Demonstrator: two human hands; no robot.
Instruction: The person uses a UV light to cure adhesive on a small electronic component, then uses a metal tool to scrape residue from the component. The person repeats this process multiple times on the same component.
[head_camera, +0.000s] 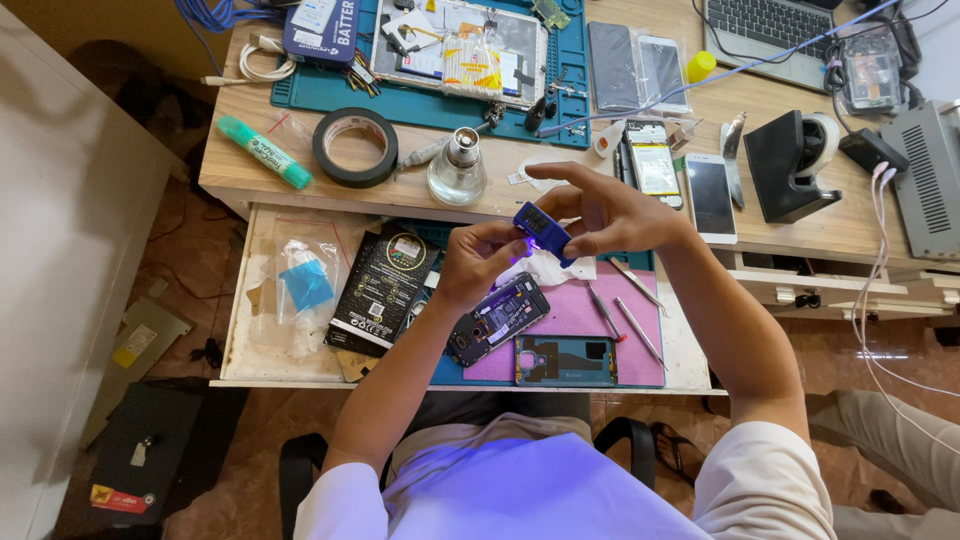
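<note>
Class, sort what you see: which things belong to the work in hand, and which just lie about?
In use: left hand, right hand, small blue lamp, opened phone, pink mat.
Lying about: black tape roll, green marker, glass bottle, laptop.

Both hands met over the open drawer; the left hand (478, 262) and right hand (610, 212) pinched a small blue device (541, 230) that glowed violet, possibly a lamp; below it an opened phone (497, 318) lay on a pink mat (580, 318); tweezers (630, 305) rested just beside.
</note>
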